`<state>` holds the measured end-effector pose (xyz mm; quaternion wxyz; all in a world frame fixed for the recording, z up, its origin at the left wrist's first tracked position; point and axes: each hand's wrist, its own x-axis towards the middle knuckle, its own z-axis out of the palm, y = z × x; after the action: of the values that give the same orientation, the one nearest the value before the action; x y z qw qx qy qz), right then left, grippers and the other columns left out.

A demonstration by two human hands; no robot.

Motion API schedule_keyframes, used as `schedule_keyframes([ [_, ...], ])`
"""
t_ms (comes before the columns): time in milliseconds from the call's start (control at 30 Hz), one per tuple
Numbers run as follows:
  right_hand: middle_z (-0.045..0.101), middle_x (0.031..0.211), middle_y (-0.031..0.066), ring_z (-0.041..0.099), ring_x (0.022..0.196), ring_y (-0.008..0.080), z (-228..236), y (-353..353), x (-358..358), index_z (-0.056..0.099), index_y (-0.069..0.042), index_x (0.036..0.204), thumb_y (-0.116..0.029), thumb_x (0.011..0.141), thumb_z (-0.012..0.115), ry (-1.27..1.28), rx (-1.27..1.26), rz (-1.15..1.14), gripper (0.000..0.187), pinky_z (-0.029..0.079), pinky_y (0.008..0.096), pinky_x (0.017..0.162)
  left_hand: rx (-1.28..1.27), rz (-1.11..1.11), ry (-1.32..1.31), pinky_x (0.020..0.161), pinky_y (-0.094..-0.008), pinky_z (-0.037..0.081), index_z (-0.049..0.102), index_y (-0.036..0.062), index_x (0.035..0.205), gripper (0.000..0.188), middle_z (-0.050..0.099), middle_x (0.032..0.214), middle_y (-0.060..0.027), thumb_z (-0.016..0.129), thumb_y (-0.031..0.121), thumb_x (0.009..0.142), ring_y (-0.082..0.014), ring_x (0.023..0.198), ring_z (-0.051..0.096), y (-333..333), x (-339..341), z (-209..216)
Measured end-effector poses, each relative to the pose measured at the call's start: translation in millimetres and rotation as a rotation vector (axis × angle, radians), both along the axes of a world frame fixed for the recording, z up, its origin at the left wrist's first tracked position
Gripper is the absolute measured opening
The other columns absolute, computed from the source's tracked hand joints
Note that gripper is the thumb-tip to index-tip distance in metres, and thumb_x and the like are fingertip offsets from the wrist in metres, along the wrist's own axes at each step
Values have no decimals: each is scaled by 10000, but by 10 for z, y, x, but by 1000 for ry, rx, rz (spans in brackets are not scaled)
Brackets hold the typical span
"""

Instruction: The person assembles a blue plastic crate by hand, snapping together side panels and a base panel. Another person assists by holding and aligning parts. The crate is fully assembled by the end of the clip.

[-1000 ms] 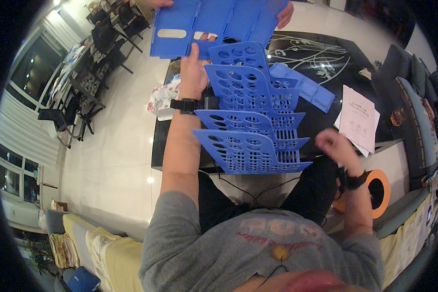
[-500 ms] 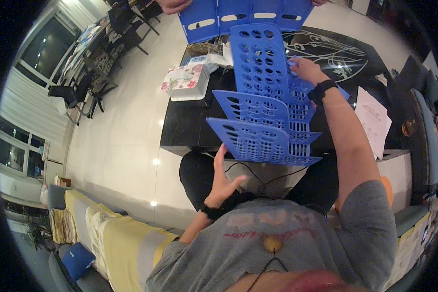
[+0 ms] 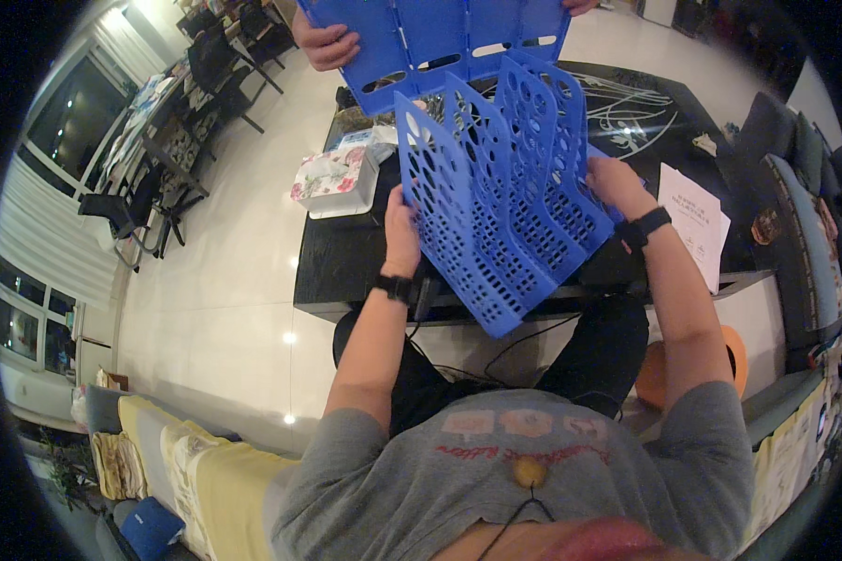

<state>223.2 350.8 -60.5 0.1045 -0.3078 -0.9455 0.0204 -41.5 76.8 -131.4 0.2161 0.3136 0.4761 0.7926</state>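
Note:
Between my hands is a blue plastic file rack [image 3: 496,215] with several perforated upright dividers, tilted over the near side of a black table. My left hand [image 3: 402,234] grips its left outer panel, with the fingers partly hidden behind the plastic. On the other side, my right hand [image 3: 619,190] is closed on the rack's right edge. Just beyond it, another person's hand [image 3: 325,42] holds the left end of a second blue plastic piece [image 3: 440,37] with oval slots; part of that person's other hand shows at its right end.
A floral tissue box [image 3: 339,182] stands on the table's left side, beside plastic wrapping [image 3: 381,145]. White printed papers [image 3: 692,220] lie at the right of the black table [image 3: 346,266]. Dark cables [image 3: 524,337] hang near my knees. An orange round object [image 3: 734,360] is by my right arm.
My left hand has risen from below the rack and taken hold of its left panel. The rack has turned, with its dividers now more upright. The other person's blue piece has shifted left and nearer.

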Motion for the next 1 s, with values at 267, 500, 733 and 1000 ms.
schedule_keyframes([
  [267, 683, 1009, 241, 659, 959, 401, 326, -279, 8, 644, -30, 1083, -309, 828, 632, 101, -222, -199, 377, 531, 471, 822, -159, 63, -215, 805, -272, 407, 637, 24, 1126, 452, 611, 845, -32, 497, 427, 979, -156, 827, 553, 52, -638, -85],
  [500, 684, 1053, 222, 655, 964, 404, 399, 57, -483, 603, -122, 1276, -228, 919, 599, 850, -373, -29, 372, 520, 406, 836, -50, 598, 585, 1013, -350, 427, 453, -25, 1357, 519, 551, 1278, -130, 647, 219, 943, -225, 1174, 540, -254, -690, 1513],
  [733, 687, 1031, 203, 672, 943, 378, 270, 82, -567, 613, -183, 1288, -201, 976, 550, 1137, -304, -50, 318, 530, 382, 791, -58, 499, 827, 1066, -373, 385, 350, -76, 1430, 800, 430, 1420, -247, 784, 237, 835, -308, 1260, 498, 84, -626, 3192],
  [1000, 686, 1047, 202, 674, 964, 371, 204, 82, -520, 616, -178, 1281, -199, 977, 564, 1174, -325, -34, 309, 537, 391, 793, 328, 1074, 1641, 951, -377, 465, 522, -57, 1284, 535, 663, 1107, -155, 743, 167, 851, -288, 1038, 621, 172, 123, 3310],
])
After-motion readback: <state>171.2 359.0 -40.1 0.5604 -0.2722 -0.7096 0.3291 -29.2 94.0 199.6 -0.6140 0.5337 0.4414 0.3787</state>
